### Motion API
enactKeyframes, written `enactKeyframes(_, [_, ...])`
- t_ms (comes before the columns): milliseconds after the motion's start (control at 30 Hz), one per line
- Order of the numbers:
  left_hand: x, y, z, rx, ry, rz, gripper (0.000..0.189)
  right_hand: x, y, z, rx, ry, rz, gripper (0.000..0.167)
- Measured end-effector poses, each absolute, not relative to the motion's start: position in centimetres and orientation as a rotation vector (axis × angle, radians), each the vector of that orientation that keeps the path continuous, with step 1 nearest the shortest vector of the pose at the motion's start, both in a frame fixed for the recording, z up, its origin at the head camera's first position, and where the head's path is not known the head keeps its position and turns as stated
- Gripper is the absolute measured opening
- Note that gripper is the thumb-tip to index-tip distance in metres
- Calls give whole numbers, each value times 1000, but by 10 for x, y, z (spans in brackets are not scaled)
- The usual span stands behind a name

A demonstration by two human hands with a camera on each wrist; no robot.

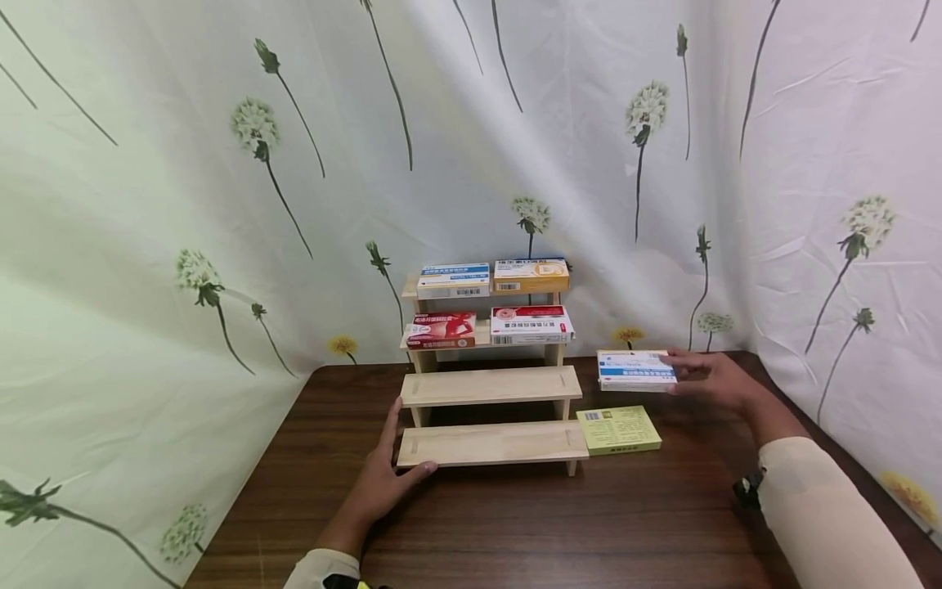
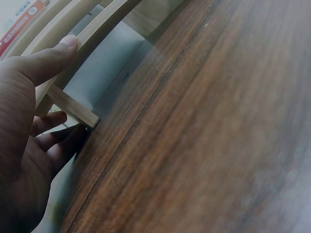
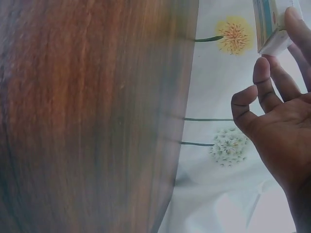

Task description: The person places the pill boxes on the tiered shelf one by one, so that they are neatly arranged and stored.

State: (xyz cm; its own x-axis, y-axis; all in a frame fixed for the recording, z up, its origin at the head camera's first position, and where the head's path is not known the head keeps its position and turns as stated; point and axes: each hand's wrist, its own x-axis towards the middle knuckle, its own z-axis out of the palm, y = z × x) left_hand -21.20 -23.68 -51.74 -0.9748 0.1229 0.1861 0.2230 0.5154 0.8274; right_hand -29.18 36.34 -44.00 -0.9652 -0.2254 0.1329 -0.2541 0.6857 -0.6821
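In the head view my right hand (image 1: 710, 380) pinches a white and blue medicine box (image 1: 636, 370) by its right end, above the table. The right wrist view shows thumb and fingers at one end of this box (image 3: 274, 26); other fingers are bent away from it. My left hand (image 1: 386, 474) holds the left end of a four-step wooden display rack (image 1: 493, 444). Seen from the left wrist, the thumb lies on the front edge of the lowest step while the fingers reach round beside the leg (image 2: 73, 107). Both lower steps are bare wood.
The top step bears a blue-white box (image 1: 453, 281) and an orange-white box (image 1: 531, 276). Below them lie a red box (image 1: 442, 330) and a red-white box (image 1: 531, 325). A yellow-green box (image 1: 620, 430) lies right of the rack on the brown table (image 1: 515, 532). Dandelion-print cloth (image 1: 456, 164) hangs behind.
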Motion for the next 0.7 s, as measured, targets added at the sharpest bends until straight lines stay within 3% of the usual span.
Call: enactKeyframes(700, [-213,-238,-519,-308,-2644,-1466,124,-259,360,-422,510,-2676,1187,62])
